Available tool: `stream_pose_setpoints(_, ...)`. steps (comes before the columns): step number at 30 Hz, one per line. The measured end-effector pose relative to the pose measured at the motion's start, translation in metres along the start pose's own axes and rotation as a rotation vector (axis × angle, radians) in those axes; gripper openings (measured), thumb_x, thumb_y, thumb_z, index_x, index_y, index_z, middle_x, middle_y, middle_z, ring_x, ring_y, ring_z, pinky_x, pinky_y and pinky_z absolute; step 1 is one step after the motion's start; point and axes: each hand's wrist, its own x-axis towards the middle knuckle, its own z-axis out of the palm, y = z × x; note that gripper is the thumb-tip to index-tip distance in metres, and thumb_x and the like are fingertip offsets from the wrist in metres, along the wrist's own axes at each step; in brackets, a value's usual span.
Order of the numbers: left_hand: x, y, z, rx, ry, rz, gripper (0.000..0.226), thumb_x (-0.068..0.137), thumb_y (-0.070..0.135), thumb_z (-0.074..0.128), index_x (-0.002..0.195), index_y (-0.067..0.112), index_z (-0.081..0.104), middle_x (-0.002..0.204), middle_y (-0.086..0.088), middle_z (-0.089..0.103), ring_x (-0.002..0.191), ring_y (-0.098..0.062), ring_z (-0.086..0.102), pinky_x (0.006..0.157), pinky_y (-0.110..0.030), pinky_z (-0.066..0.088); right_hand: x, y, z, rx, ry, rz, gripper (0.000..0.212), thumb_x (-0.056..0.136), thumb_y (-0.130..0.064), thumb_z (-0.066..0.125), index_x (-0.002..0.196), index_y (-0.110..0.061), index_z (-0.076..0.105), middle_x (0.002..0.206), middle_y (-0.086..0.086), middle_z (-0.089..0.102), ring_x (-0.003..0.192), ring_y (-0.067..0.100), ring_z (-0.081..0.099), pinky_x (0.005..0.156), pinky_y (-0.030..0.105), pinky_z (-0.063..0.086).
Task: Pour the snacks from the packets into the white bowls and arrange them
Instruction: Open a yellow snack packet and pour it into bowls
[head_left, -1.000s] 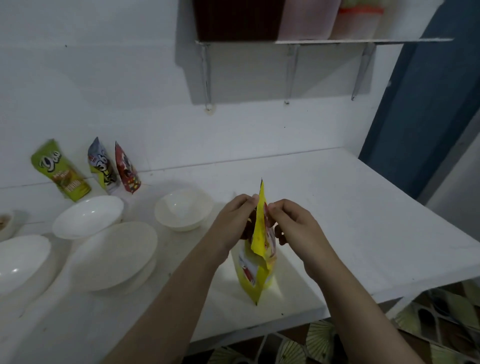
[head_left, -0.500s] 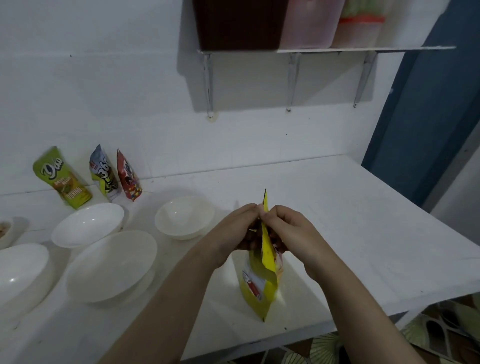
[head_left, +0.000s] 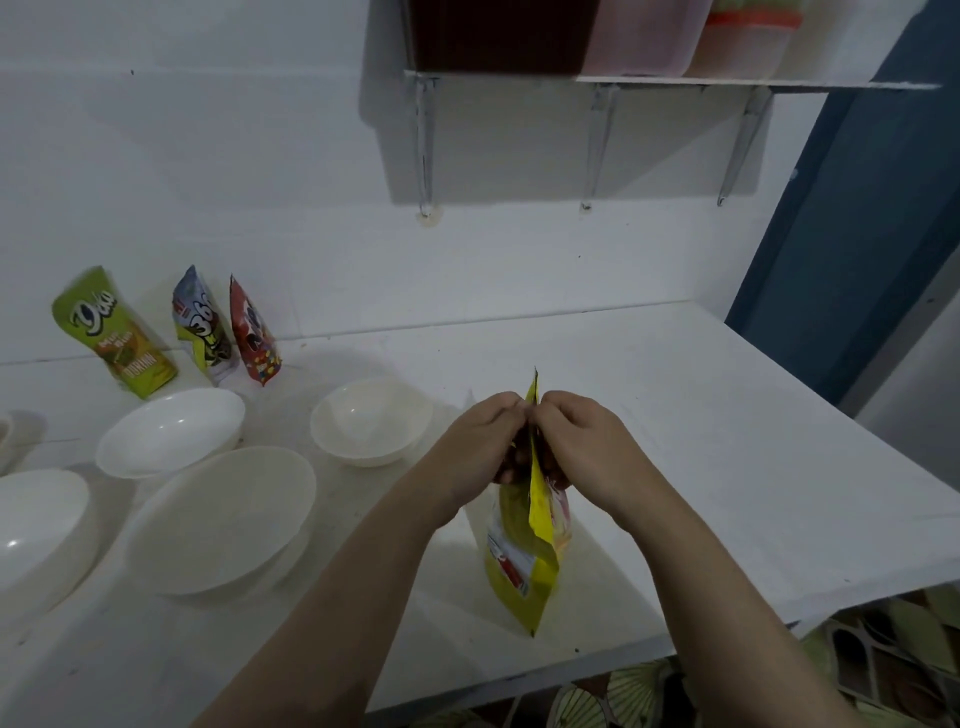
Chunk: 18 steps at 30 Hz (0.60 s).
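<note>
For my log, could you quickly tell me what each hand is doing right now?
Left hand: pinching the top of the yellow packet.
Right hand: pinching the same top edge.

Compared with one second earlier, the left hand (head_left: 480, 447) and right hand (head_left: 582, 449) have closed together at the top edge of the yellow packet (head_left: 527, 551), near the centre of the frame; their knuckles now nearly touch, where a gap with the packet's raised corner showed before. Less of that corner stands above the fingers. The packet's lower end now lies closer to the front edge of the white table (head_left: 727, 467).
</note>
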Motion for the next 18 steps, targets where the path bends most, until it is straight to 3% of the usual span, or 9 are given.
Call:
stream_pose_setpoints(5, 0.002, 0.001, -0.004, 0.19, 0.034, 0.07, 0.028, 0.099, 0.016, 0.039, 0.073, 0.013, 0.047, 0.051, 0.01, 0.049, 0.047, -0.009, 0.044, 0.053, -0.023, 0.038, -0.002, -0.005, -0.004, -0.125, -0.044, -0.05, 0.031, 0.095, -0.023, 0.043, 0.071, -0.003, 0.049, 0.07, 0.012, 0.059, 0.067, 0.023, 0.055, 0.069, 0.043, 0.051)
stream_pose_setpoints(9, 0.001, 0.005, -0.003, 0.132, 0.005, 0.011, 0.028, 0.096, 0.015, 0.04, 0.068, 0.014, 0.046, 0.05, 0.011, 0.049, 0.047, -0.01, 0.043, 0.055, -0.025, 0.037, -0.005, 0.0, -0.008, -0.067, -0.054, -0.05, 0.028, 0.092, -0.021, 0.047, 0.07, -0.004, 0.049, 0.071, 0.015, 0.062, 0.068, 0.022, 0.058, 0.073, 0.051, 0.054)
stream_pose_setpoints(14, 0.001, 0.025, -0.005, 0.324, -0.027, -0.117, 0.031, 0.093, 0.027, 0.038, 0.07, 0.013, 0.053, 0.054, 0.002, 0.059, 0.046, -0.013, 0.051, 0.05, -0.021, 0.04, -0.009, -0.001, -0.01, -0.06, -0.135, -0.075, 0.026, 0.094, -0.022, 0.049, 0.079, -0.002, 0.057, 0.074, 0.01, 0.065, 0.073, 0.026, 0.062, 0.074, 0.049, 0.055)
stream_pose_setpoints(18, 0.005, 0.033, -0.007, 0.427, -0.123, -0.165, 0.034, 0.096, 0.029, 0.038, 0.072, 0.015, 0.058, 0.054, 0.003, 0.06, 0.045, -0.01, 0.053, 0.05, -0.019, 0.043, -0.01, -0.001, -0.012, -0.06, -0.163, -0.069, 0.023, 0.091, -0.023, 0.051, 0.083, -0.005, 0.062, 0.07, 0.003, 0.063, 0.066, 0.012, 0.059, 0.074, 0.044, 0.055)
